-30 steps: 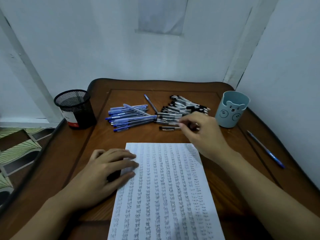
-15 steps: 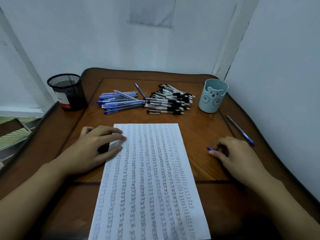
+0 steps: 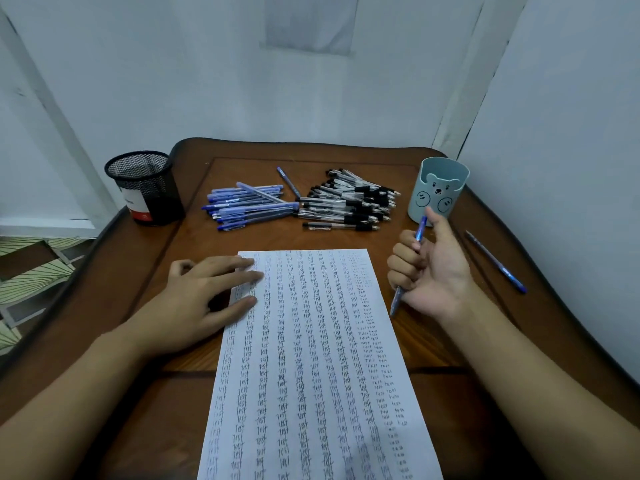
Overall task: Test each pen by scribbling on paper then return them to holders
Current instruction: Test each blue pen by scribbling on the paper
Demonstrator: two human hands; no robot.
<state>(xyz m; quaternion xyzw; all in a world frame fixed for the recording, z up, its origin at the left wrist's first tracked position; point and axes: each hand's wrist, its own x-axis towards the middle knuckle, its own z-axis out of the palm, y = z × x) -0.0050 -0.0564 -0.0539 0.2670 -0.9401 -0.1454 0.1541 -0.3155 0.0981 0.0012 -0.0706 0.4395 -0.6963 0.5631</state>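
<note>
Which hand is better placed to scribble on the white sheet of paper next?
Right. The right hand grips a blue plastic pen beside the right edge of the white handwritten sheet, while the left hand lies flat on its left edge, steadying it.

Likely a plain study corner in a home. A small dark wooden table [image 3: 194,244] with a raised, curved rim sits pushed into a corner of bare white-painted walls [image 3: 207,81]. At 10 o'clock on it stands a black mesh pen holder [image 3: 145,188]; at 2 o'clock, a pale blue cup with a cartoon bear face [image 3: 437,192]. Loose blue pens [image 3: 249,202] and black pens [image 3: 349,202] lie heaped at 12 o'clock. A sheet of paper [image 3: 311,341] filled with handwritten columns lies in the middle. Green-and-cream patterned floor tiles [image 3: 34,271] show at 9 o'clock.
</note>
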